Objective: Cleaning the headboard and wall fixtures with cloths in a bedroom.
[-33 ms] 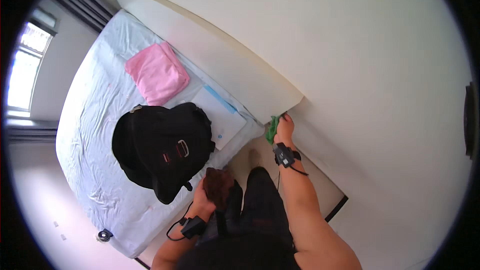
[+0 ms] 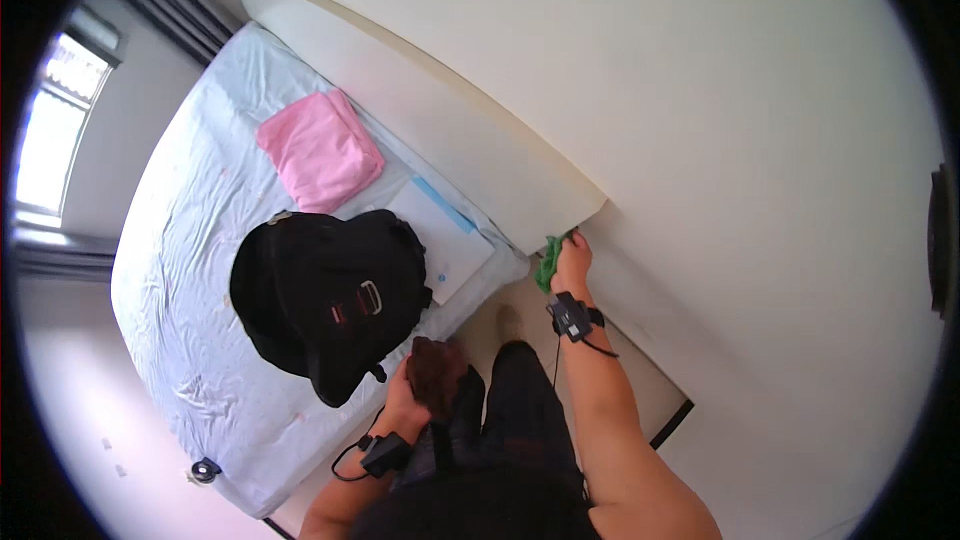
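My right hand (image 2: 574, 265) is closed on a crumpled green cloth (image 2: 548, 262) at the lower corner of the cream headboard (image 2: 480, 130), close to the wall. Part of the cloth hangs below the fingers. Lower down, beside the bed's edge, my left hand (image 2: 403, 402) grips a bunched dark brown cloth (image 2: 436, 372) in front of my dark trousers. Some of its fingers are hidden behind the brown cloth.
On the bed's pale blue sheet (image 2: 190, 230) rest a black backpack (image 2: 330, 280), a folded pink cloth (image 2: 322, 152) and a flat white item with a blue edge (image 2: 450, 255). A small round black object (image 2: 204, 470) is at the bed's near left corner. The wall (image 2: 760, 190) rises on the right.
The green cloth has bunched slightly differently in my right hand, which has shifted a little. The view has tilted slightly; my left hand keeps its hold on the brown cloth.
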`<state>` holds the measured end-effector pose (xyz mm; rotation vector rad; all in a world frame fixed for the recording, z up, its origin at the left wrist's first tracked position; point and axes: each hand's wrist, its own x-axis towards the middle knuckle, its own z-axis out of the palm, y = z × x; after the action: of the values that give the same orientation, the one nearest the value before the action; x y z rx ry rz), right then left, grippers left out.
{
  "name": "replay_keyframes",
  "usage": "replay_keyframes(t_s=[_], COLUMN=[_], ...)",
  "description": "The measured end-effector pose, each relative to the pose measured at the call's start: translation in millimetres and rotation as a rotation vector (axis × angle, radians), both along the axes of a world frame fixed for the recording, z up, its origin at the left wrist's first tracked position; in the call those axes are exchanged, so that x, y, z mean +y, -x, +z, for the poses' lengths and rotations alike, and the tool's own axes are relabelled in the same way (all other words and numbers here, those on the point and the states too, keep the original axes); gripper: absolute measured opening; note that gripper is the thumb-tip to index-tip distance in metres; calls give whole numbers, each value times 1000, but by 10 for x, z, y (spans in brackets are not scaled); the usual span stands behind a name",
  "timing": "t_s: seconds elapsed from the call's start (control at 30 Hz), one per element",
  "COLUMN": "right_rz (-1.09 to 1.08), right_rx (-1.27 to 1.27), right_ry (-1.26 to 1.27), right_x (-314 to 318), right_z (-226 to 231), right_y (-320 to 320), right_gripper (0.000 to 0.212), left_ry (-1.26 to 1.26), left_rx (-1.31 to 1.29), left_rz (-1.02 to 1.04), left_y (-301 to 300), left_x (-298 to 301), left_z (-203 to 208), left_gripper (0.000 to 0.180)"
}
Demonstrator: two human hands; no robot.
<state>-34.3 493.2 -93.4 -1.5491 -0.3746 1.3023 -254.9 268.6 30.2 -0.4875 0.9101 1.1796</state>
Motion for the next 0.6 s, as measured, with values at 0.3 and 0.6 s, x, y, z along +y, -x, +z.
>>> replay_keyframes(t_s=[0.3,0.6], right_rz=[-10,385], right_rx=[-27,164], right_ry=[-244,-332], right_x=[-119,-414], right_z=[1027,1581], right_y=[-227,57], right_gripper=[34,30], left_ry=[-177,-181], left_rx=[3,-23], left_rz=[7,67], left_y=[257,377], left_x=[-380,-464], left_z=[516,540], left_gripper=[36,44])
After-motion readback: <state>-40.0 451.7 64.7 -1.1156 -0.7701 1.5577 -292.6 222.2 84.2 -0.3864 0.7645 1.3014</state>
